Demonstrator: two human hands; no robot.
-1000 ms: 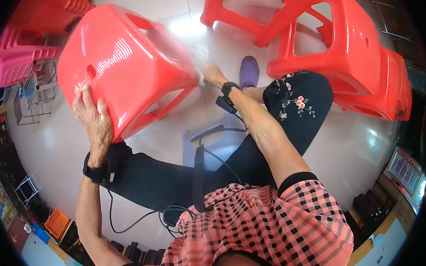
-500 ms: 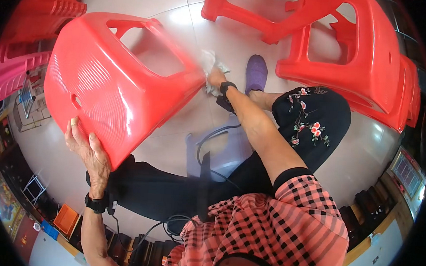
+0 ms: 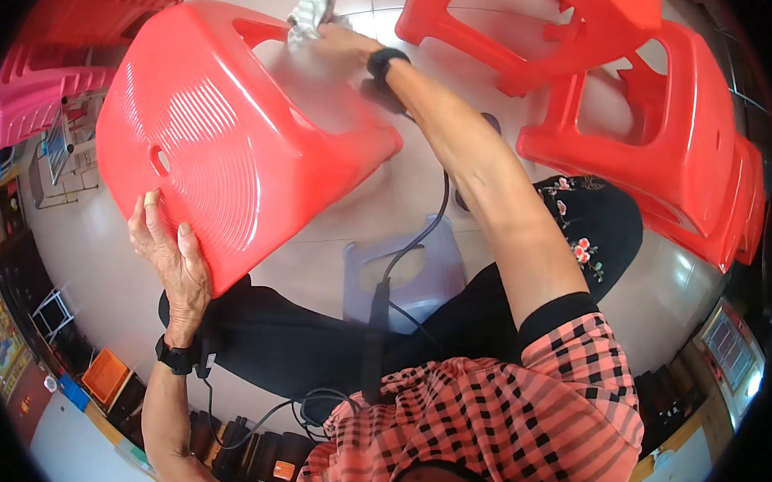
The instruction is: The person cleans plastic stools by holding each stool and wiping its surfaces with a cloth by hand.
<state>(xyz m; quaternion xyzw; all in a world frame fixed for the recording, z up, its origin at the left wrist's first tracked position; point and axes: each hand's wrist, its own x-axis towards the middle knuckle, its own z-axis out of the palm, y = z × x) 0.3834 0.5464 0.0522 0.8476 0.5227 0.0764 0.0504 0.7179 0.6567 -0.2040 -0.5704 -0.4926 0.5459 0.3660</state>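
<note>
A red plastic stool (image 3: 264,160) is tipped on its side, its ridged seat with a small centre hole facing left. My left hand (image 3: 174,256) grips the seat's near lower edge, fingers on the ridged face. My right hand (image 3: 348,45) is closed on a crumpled whitish striped cloth (image 3: 310,14) at the stool's far side, beside its leg opening. The near leg looks blurred, and I cannot tell whether the cloth touches the plastic.
More red stools (image 3: 697,144) lie at the right, partly nested. A small purple-grey stool (image 3: 415,277) stands between my legs. Red and pink stools (image 3: 48,105) are stacked at the left, near a metal rack (image 3: 59,150). An orange basket (image 3: 106,376) sits lower left. A black cable (image 3: 416,243) hangs across the middle.
My right hand has carried the cloth from the near leg's end away and leftward, to the stool's far side. My left hand keeps its hold, and the stool appears slightly shifted in view.
</note>
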